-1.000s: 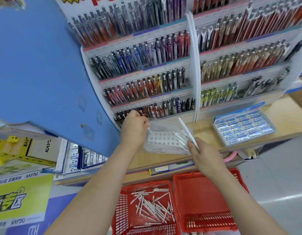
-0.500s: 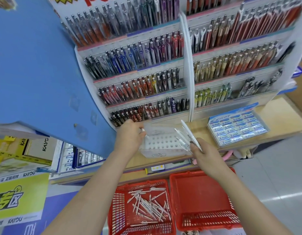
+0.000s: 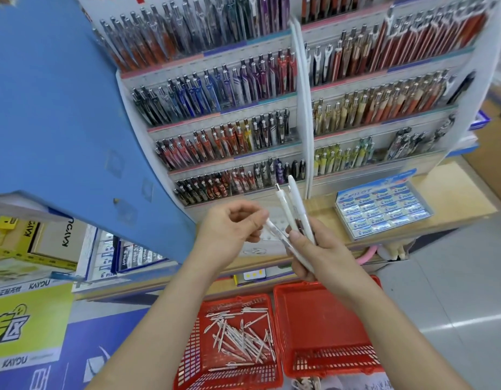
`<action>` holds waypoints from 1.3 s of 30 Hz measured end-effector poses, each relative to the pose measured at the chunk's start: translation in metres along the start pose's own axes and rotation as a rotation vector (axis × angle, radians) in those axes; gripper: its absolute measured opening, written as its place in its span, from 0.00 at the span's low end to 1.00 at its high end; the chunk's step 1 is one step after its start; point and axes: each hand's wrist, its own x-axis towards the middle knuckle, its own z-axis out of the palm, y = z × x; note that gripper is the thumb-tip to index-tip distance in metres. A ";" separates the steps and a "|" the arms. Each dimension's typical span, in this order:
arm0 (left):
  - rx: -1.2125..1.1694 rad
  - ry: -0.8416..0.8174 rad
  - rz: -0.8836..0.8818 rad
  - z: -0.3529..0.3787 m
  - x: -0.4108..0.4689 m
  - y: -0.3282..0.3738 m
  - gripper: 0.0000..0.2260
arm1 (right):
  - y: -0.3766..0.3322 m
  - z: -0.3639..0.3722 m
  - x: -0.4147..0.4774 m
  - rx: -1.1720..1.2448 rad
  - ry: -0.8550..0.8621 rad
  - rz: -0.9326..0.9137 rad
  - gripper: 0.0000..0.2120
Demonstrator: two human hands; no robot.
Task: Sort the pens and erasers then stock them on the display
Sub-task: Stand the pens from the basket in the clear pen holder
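Head view, stocking at the pen display. The right hand is closed around a fan of white pens, gripped low on the barrels with their upper ends aimed at the display rack. The left hand pinches the upper end of a single pen between thumb and forefinger, and that pen's lower part lies within the right hand's bundle.

Likely hazards:
- The barrels look smooth and glossy, so drawing one out may drag its neighbours loose. A dropped pen would probably fall toward the baskets or the floor.
- Slim round barrels would roll readily if laid on the wooden shelf.
- The rack's tiers are densely filled (pens stand slanted, clip to clip), so pushing a new pen in could tip those beside it.

Materials and shapes:
- The pens are white plastic cylinders, and at least one has a metallic end.
- More white pens lie criss-crossed in the left basket. It and the right basket are red moulded plastic with slotted lattice walls.
- The erasers are small rectangular blocks in blue-and-white sleeves. They are packed in rows in an open box on the shelf, well to the right of both hands.
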 end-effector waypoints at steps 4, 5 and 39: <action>-0.015 0.076 -0.002 -0.016 0.001 -0.002 0.01 | -0.001 -0.008 0.000 0.021 -0.045 0.061 0.07; -0.038 0.063 -0.018 -0.018 -0.001 -0.002 0.01 | 0.001 -0.008 0.001 0.021 -0.045 0.058 0.07; 0.776 0.378 0.238 -0.031 0.047 -0.045 0.06 | 0.046 -0.027 0.015 0.021 0.268 0.128 0.08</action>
